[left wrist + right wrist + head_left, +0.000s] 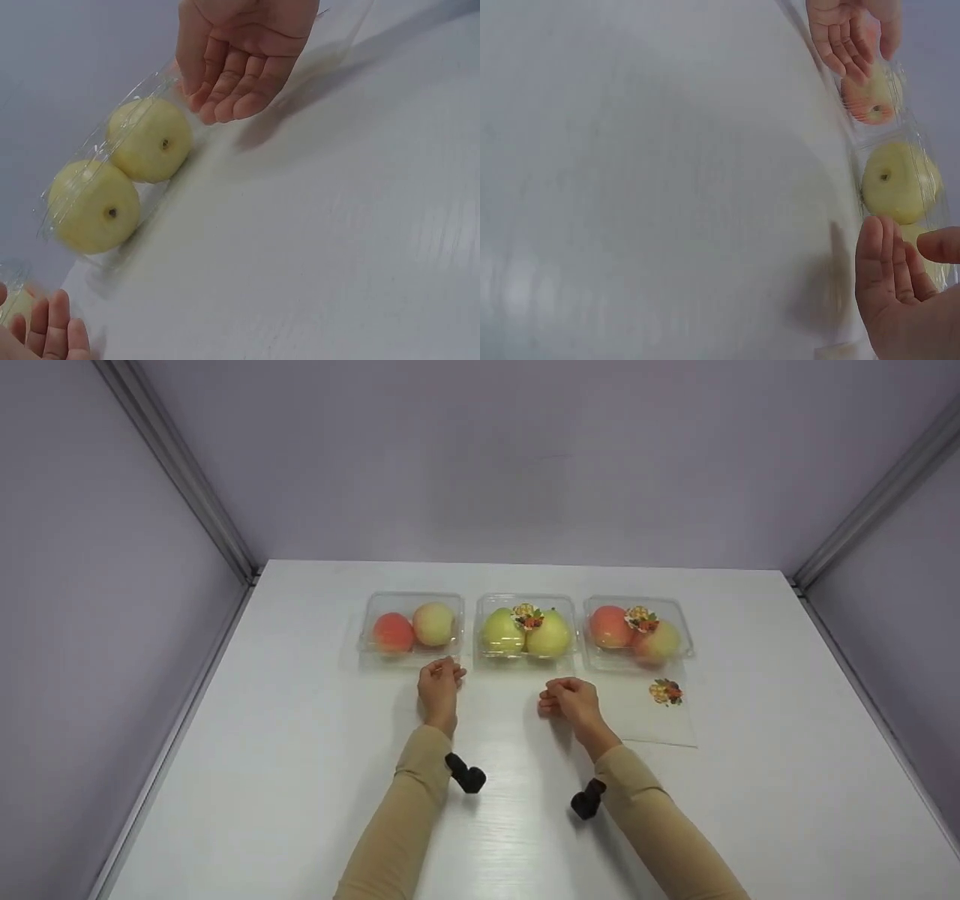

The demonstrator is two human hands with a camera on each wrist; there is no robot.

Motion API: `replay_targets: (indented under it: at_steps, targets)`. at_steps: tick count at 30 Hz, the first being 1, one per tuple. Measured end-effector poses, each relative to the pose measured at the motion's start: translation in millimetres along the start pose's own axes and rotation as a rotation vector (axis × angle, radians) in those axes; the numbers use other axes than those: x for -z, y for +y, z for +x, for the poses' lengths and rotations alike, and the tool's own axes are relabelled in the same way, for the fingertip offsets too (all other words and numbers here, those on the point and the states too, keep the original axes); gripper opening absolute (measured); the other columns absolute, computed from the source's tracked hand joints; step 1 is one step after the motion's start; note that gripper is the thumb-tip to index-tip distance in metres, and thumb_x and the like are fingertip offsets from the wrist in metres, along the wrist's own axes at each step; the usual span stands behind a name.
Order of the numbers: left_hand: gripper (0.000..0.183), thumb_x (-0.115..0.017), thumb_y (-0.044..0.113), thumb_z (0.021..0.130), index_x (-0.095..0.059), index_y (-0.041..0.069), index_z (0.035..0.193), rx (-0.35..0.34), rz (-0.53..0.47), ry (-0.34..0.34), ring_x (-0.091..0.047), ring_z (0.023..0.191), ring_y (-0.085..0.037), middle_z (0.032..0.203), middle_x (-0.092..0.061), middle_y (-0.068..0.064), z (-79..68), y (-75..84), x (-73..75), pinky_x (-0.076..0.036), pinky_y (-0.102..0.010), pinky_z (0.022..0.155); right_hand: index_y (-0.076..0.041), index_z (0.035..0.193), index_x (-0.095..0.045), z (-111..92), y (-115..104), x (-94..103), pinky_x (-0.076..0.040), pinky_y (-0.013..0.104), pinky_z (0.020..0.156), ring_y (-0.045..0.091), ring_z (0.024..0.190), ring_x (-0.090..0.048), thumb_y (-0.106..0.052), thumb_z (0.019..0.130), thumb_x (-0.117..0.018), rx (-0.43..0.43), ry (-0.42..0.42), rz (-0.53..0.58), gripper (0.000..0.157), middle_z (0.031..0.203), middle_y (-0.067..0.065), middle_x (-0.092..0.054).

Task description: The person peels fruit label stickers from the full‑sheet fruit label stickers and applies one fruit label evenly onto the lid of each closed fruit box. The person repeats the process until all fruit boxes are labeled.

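Note:
Three clear clamshell boxes stand in a row. The left box (409, 600) holds a red and a pale peach. Two yellow-green pears (95, 206) sit in the middle box (487, 663), whose lid bears a fruit sticker (527, 616). Peaches also fill the right box (600, 660), with another sticker (641, 619) on top. My left hand (439, 688) hovers just before the left box, fingers loosely bent around nothing. Before the gap between the middle and right boxes is my right hand (574, 701), likewise holding nothing, its fingers relaxed in the right wrist view.
A pale sheet (637, 720) with one fruit sticker (666, 691) lies in front of the right box, beside my right hand. Both wrists carry black cameras (466, 775). Grey-violet walls (480, 465) enclose the white table (300, 780) at the back and sides.

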State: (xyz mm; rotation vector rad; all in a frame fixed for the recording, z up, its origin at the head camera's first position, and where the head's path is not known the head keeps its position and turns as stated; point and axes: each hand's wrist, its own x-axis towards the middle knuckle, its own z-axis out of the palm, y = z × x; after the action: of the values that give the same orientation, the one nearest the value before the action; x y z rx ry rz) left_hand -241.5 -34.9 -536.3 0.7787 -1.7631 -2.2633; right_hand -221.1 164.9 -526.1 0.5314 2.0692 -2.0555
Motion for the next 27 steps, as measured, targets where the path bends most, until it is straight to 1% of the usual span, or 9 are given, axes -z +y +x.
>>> replay_targets:
  at_steps: [5, 11, 16, 20, 24, 27]
  targets:
    - [0.02, -0.052, 0.018, 0.098, -0.053, 0.002, 0.109, 0.006, -0.057, 0.042, -0.062, 0.073, -0.004, 0.088, -0.063, -0.004, 4.9, 1.7, 4.9, -0.05, -0.018, 0.071, 0.011, 0.109, -0.057, -0.1, 2.5, -3.2, -0.057, 0.023, 0.059, 0.008, 0.059, -0.065, -0.005, 0.096, -0.052, 0.001, -0.003, -0.003, 0.022, 0.068, 0.001, -0.064]
    - [0.021, -0.05, 0.017, 0.098, -0.052, 0.001, 0.111, 0.023, -0.078, 0.063, -0.061, 0.073, -0.004, 0.085, -0.061, 0.0, 10.8, 3.2, 10.3, -0.051, -0.02, 0.075, 0.01, 0.107, -0.059, -1.2, 3.9, -5.9, -0.056, 0.023, 0.058, 0.009, 0.058, -0.063, -0.005, 0.096, -0.052, -0.01, 0.007, -0.058, 0.02, 0.068, 0.0, -0.063]
    - [0.022, -0.049, 0.017, 0.098, -0.052, 0.001, 0.112, 0.034, -0.083, 0.077, -0.06, 0.073, -0.003, 0.084, -0.06, 0.001, 15.2, 5.6, 12.9, -0.051, -0.021, 0.077, 0.01, 0.105, -0.06, -4.3, 4.0, -7.5, -0.054, 0.023, 0.058, 0.009, 0.058, -0.062, -0.005, 0.095, -0.052, 0.014, -0.003, -0.08, 0.02, 0.068, 0.0, -0.063]
    - [0.024, -0.048, 0.021, 0.099, -0.054, 0.001, 0.112, 0.059, -0.065, 0.058, -0.06, 0.077, -0.005, 0.087, -0.062, -0.001, 17.9, 10.0, 15.2, -0.051, -0.023, 0.081, 0.01, 0.104, -0.06, -6.8, 4.1, -8.6, -0.054, 0.024, 0.058, 0.009, 0.059, -0.062, -0.004, 0.095, -0.052, 0.026, -0.009, -0.077, 0.019, 0.068, 0.0, -0.063]
    - [0.027, -0.047, 0.023, 0.101, -0.055, 0.001, 0.114, 0.095, -0.031, 0.008, -0.062, 0.084, -0.008, 0.092, -0.063, -0.002, 21.4, 13.7, 17.7, -0.052, -0.026, 0.086, 0.011, 0.105, -0.06, -8.6, 3.4, -8.8, -0.054, 0.023, 0.059, 0.009, 0.061, -0.062, -0.005, 0.095, -0.052, 0.027, -0.007, -0.088, 0.02, 0.07, 0.001, -0.064]
    - [0.026, -0.046, 0.021, 0.101, -0.055, 0.001, 0.113, 0.103, -0.003, -0.03, -0.062, 0.083, -0.007, 0.09, -0.062, -0.001, 24.4, 14.5, 20.0, -0.052, -0.026, 0.086, 0.011, 0.106, -0.061, -9.0, 2.6, -8.8, -0.054, 0.022, 0.058, 0.008, 0.06, -0.062, -0.005, 0.096, -0.051, 0.021, -0.006, -0.092, 0.021, 0.07, 0.001, -0.064]
